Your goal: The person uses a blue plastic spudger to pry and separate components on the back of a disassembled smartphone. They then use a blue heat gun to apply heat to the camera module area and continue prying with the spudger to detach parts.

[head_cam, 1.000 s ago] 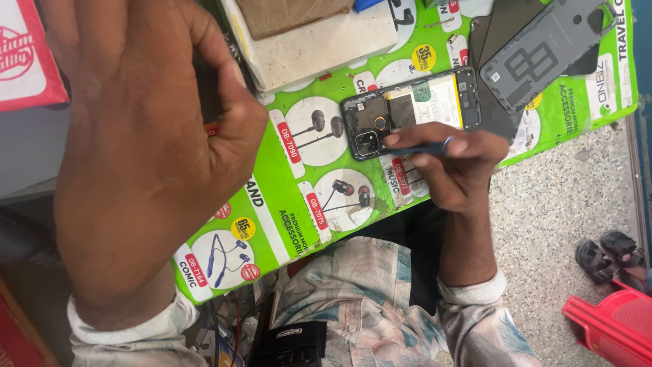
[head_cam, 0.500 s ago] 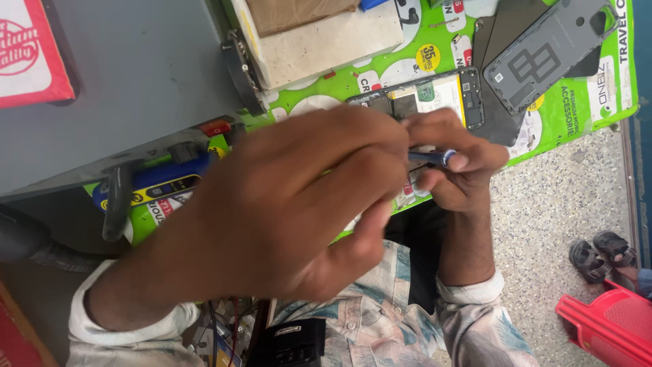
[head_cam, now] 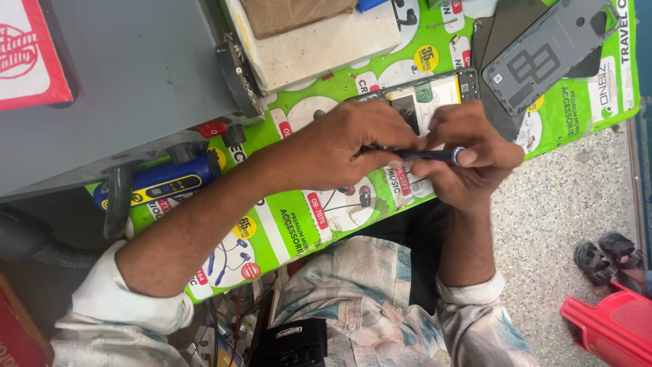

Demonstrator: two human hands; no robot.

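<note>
An opened phone (head_cam: 424, 102) with its back removed lies on a green printed mat (head_cam: 299, 217). My left hand (head_cam: 353, 146) rests over the phone's left end, its fingertips pinching the tip of a dark blue screwdriver (head_cam: 421, 155). My right hand (head_cam: 468, 160) grips the same screwdriver by its handle, the round end cap showing between my fingers. The screwdriver lies nearly level above the phone. Most of the phone is hidden under both hands.
A grey phone back cover (head_cam: 547, 51) lies at the upper right on the mat. A grey metal box (head_cam: 129, 75) fills the upper left, with a blue tool (head_cam: 163, 180) below it. A white block (head_cam: 319, 44) sits behind the phone. A red plastic stool (head_cam: 608, 326) stands on the floor.
My left hand has come down from close to the camera onto the phone and taken the screwdriver's tip. My right hand stays at the phone with the screwdriver.
</note>
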